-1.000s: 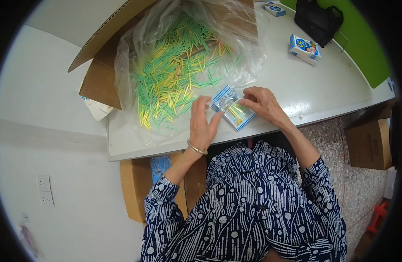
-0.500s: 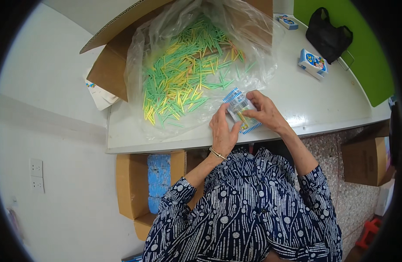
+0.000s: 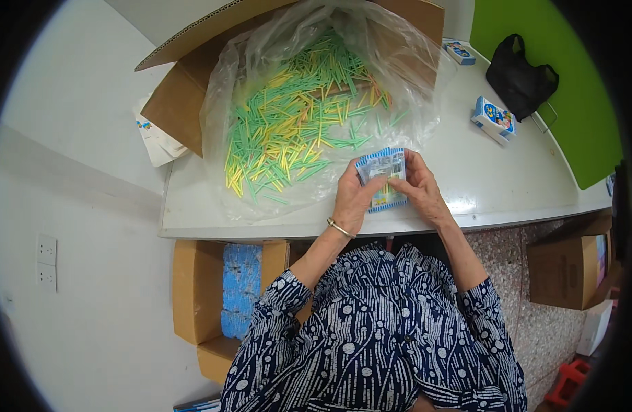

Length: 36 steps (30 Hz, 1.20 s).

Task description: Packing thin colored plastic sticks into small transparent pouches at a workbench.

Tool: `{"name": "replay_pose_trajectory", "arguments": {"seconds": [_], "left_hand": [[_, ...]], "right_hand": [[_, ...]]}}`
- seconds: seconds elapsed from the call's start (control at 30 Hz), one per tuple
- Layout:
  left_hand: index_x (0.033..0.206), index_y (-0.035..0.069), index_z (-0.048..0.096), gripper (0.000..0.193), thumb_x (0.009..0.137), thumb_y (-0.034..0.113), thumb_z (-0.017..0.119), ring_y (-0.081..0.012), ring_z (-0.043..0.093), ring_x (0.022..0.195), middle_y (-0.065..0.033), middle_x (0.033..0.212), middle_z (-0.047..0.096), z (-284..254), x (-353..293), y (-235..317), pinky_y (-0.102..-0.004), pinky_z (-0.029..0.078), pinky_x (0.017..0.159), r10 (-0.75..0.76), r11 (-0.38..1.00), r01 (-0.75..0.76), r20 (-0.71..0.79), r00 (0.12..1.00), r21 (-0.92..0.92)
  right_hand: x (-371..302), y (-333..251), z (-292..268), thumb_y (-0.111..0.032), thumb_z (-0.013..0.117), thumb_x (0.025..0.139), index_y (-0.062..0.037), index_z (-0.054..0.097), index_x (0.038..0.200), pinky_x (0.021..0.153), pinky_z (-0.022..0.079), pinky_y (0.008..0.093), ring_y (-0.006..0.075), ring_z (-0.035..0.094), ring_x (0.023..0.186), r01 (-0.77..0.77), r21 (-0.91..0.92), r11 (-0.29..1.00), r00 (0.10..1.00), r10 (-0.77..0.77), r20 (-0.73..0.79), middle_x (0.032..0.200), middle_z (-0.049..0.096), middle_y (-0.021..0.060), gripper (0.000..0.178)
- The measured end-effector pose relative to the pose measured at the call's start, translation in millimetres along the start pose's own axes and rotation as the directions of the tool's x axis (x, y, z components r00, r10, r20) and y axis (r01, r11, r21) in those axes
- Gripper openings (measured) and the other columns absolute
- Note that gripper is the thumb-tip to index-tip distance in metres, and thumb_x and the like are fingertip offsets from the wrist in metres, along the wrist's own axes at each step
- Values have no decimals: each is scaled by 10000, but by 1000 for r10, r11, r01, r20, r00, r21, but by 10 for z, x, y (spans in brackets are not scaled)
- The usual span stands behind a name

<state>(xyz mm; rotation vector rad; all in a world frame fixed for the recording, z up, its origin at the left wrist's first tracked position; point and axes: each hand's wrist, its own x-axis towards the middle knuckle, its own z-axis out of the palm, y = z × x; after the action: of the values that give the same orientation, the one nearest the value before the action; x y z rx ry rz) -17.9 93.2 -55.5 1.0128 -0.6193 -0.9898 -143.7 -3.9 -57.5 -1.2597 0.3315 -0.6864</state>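
Between my two hands is a small stack of flat plastic packets (image 3: 383, 163) with blue striped edges, a printed face and yellow-green bits showing through. My left hand (image 3: 354, 198) grips the stack's left edge, thumb across the front; a bracelet sits on that wrist. On the right edge my right hand (image 3: 425, 195) is closed, its thumb also pressing the front. Both hands are just above the table's near edge. Beyond them, a clear plastic bag (image 3: 343, 156) lies spread open, holding a heap of short green and yellow plastic sticks (image 3: 282, 130).
A cardboard box (image 3: 175, 103) stands open behind the bag on the white table (image 3: 460, 185). Small blue-and-white boxes (image 3: 494, 120) and a black bag (image 3: 523, 77) lie at right. Below the left edge, another carton (image 3: 196, 292) holds blue packs (image 3: 240, 288). A brown carton (image 3: 563, 271) is at lower right.
The packets have turned more upright and lie squarer between my hands. My right hand has shifted from over the top corner to the right edge.
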Motion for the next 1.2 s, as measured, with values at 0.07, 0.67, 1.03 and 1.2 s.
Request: {"name": "replay_pose_trajectory", "arguments": {"seconds": [0.07, 0.67, 1.03, 1.2], "left_hand": [[1215, -25, 412, 444, 824, -30, 624, -140, 566, 1002, -83, 1101, 575, 25, 20, 72, -274, 457, 891, 88, 990, -92, 40, 995, 110], [1069, 29, 495, 361, 745, 135, 613, -380, 600, 844, -213, 886, 606, -157, 101, 595, -415, 497, 729, 88, 305, -487, 485, 870, 819], [1058, 25, 561, 266, 803, 93, 591, -260, 673, 712, -137, 865, 661, -791, -1037, 1251, -353, 529, 627, 530, 530, -271, -65, 845, 803], [1052, 12, 586, 298, 800, 164, 635, -184, 643, 710, -131, 840, 668, -2231, -2207, 1540, -321, 506, 638, 510, 318, 357, -476, 717, 878]], "right_hand": [[19, -12, -17, -50, 659, 837, 3, 408, 1262, 940, 417, 272, 142, 523, 1071, 36, 18, 999, 999, -35, -26, 1139, 542, 68, 497], [-12, 75, 32, -195, 681, 828, -9, 494, 1199, 855, 444, 287, 128, 542, 971, -3, -495, 869, 984, 90, 153, 1075, 594, 43, 455], [-115, -5, 42, -156, 711, 729, -6, 328, 1394, 1053, 280, 340, 223, 449, 1199, 62, -514, 855, 976, 55, 209, 1206, 542, 139, 782], [-90, 31, -50, -237, 663, 785, 5, 308, 1409, 1092, 206, 361, 244, 426, 1236, 71, -654, 753, 976, 83, 203, 1263, 513, 143, 758]]}}
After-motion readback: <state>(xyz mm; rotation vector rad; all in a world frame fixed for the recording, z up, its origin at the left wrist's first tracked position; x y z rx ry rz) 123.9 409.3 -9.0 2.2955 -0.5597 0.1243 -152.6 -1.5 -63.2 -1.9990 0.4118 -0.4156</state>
